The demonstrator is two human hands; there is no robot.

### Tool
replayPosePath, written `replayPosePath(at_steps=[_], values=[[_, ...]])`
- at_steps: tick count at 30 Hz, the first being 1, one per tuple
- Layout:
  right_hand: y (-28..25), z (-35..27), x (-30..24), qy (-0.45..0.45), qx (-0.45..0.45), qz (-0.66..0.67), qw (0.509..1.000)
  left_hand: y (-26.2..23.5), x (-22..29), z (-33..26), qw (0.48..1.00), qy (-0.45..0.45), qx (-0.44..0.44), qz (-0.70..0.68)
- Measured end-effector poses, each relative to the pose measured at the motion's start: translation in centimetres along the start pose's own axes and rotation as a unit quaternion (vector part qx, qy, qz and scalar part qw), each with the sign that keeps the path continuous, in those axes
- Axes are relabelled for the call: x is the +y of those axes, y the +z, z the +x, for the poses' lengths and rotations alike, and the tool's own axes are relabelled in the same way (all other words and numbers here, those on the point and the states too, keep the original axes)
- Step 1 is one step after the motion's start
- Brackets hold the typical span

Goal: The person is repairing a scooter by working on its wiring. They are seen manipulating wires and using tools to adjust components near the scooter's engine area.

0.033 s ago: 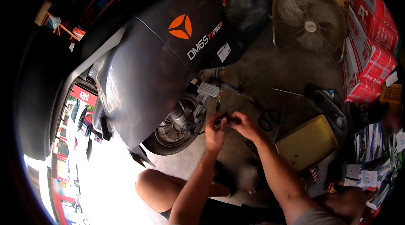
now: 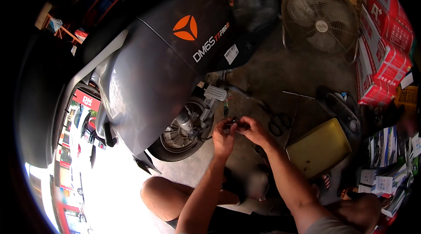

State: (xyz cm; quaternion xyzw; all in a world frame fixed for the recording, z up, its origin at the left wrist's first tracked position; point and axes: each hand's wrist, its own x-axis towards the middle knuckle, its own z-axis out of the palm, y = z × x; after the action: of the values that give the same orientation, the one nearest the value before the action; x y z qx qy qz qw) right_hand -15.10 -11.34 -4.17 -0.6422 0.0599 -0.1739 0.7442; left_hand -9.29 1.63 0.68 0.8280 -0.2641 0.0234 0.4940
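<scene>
Both my hands meet beside the rear wheel [image 2: 169, 141] of a grey electric scooter [image 2: 144, 76]. My left hand [image 2: 223, 141] is closed, its thumb and fingers pinching a small dark piece [image 2: 234, 120]. Against it from the other side, my right hand [image 2: 255, 130] pinches the same piece, with fingertips nearly touching the left ones. Its kind cannot be made out, as the fingers cover most of it. A dark cable [image 2: 206, 138] runs from the wheel hub toward my left hand. Just beyond the fingers hang thin coloured wires [image 2: 226, 107], below a grey ribbed footrest [image 2: 215, 93].
Black-handled scissors [image 2: 279, 125] lie on the floor right of my hands. Nearby are a thin metal rod [image 2: 298, 95], a yellowish tray [image 2: 320, 148] and a dark plastic part [image 2: 342, 111]. A floor fan [image 2: 321, 26] and red-and-white boxes [image 2: 381, 65] stand at the far right.
My fingertips have shifted slightly, and a little more of the small dark piece shows between them. The view has moved a touch; nothing else differs.
</scene>
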Motion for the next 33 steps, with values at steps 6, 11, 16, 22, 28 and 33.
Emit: replayPosePath(at_steps=[6, 11, 16, 22, 28, 33], values=[[0.0, -0.6, -0.5, -0.024, 0.029, -0.121, 0.992, -0.3, -0.8, -0.2, 0.997, -0.037, -0.014, 0.063], [0.5, -0.6, -0.5, -0.077, 0.100, -0.257, 0.958, 0.1, -2.2, -0.9, 0.997, -0.015, -0.010, 0.081], [0.0, 0.7, -0.5, -0.158, 0.110, -0.321, 0.928, 0.2, -1.9, -0.4, 0.992, -0.074, -0.010, 0.098], [-0.9, 3.4, -1.3, -0.127, 0.064, -0.284, 0.948, 0.0, -1.3, 1.3, 0.996, -0.027, 0.014, 0.082], [0.0, 5.2, -2.0, -0.098, 0.106, -0.332, 0.932, 0.9, -0.9, 2.0, 0.990, 0.039, 0.097, 0.091], [0.3, 5.9, -1.6, -0.097, 0.114, -0.332, 0.931, 0.0, -0.7, 1.9, 0.987, 0.052, 0.099, 0.112]])
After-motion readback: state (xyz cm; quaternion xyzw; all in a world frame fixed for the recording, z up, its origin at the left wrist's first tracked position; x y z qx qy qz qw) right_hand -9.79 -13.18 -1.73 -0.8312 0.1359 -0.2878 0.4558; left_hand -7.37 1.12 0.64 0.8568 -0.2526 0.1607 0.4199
